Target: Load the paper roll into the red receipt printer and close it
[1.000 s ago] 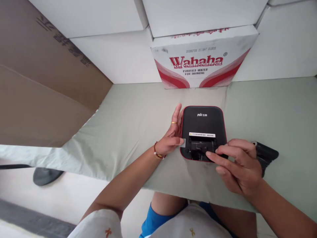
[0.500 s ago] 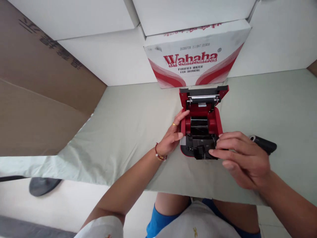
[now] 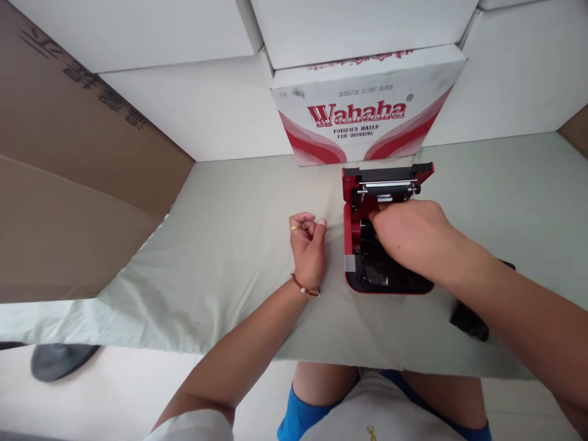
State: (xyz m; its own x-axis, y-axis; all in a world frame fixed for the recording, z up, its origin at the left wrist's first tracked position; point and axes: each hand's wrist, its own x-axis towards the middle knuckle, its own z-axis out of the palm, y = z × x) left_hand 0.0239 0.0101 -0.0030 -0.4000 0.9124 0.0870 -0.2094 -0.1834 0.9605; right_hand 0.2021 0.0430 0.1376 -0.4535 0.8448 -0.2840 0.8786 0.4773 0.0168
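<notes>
A red and black label printer stands on the cloth with its lid raised. Inside it is a glossy black ribbon roll, largely covered by my right hand. That hand reaches into the open bay with its fingers curled downward; most of them are hidden, so what they grip does not show. To the left of the printer, apart from it, my left hand rests loosely closed with nothing in it. A small dark part lies right of the printer, close to my right forearm.
A white Wahaha water carton stands just behind the printer, with white boxes around it. A large brown carton takes up the left side. Pale green cloth covers the table. A black object's end shows behind my right forearm.
My left hand has let go of the printer's side and drawn left, its fingers curling. My right hand has moved from the front flap into the bay. The dark part now lies on the cloth.
</notes>
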